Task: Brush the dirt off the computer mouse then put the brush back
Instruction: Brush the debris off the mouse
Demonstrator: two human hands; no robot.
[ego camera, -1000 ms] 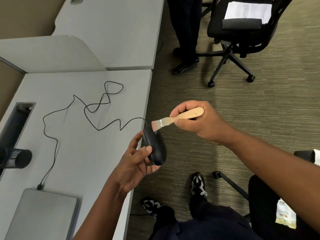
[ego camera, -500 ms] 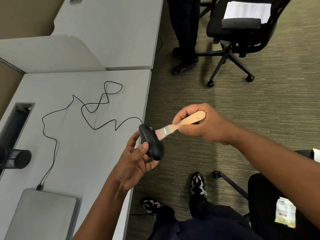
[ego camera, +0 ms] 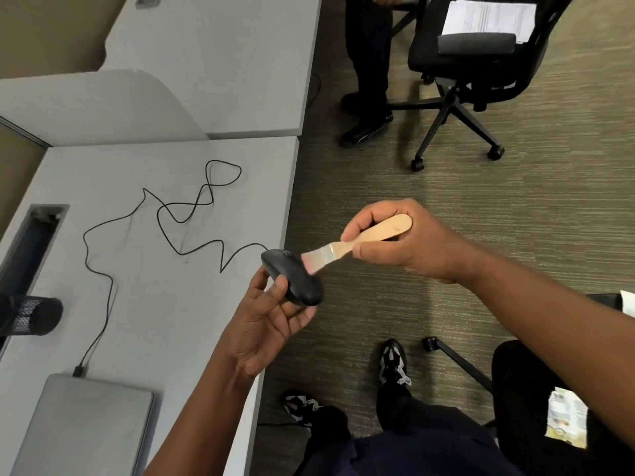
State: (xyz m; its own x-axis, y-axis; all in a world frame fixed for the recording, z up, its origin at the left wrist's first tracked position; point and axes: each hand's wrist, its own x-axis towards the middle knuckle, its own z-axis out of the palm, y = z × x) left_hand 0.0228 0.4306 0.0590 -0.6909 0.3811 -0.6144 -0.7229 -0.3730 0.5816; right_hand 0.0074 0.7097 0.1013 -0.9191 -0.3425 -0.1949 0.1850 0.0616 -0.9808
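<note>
The left hand (ego camera: 264,321) holds the smooth black computer mouse (ego camera: 292,278) up in the air, just past the edge of the pale grey counter (ego camera: 154,304). Its thumb and fingers curl round the near end of the mouse. The right hand (ego camera: 405,242) grips the small brush with the flat light wooden handle and pale pinkish bristles (ego camera: 347,247). Its fingers are closed tight around the handle.

A second ago the bristles were up at the far tip of the mouse, where the thin black cord (ego camera: 165,231) comes out. Half a second ago they had slid down onto the mouse's right side. Now they press on that side a little nearer the middle, and they look blurry, so the brush is likely sweeping fast. The left hand has also tipped the mouse a bit, so its rounded top shows more.

This means the brushing is under way and the brush is working its way along the mouse. I cannot see any dirt on it, so I cannot tell how clean it is. The near end under the thumb looks not yet brushed. The brush is not yet put back, and the pictures do not show where it belongs.

The cord lies in loose loops on the counter and runs to a closed grey laptop (ego camera: 86,427).
</note>
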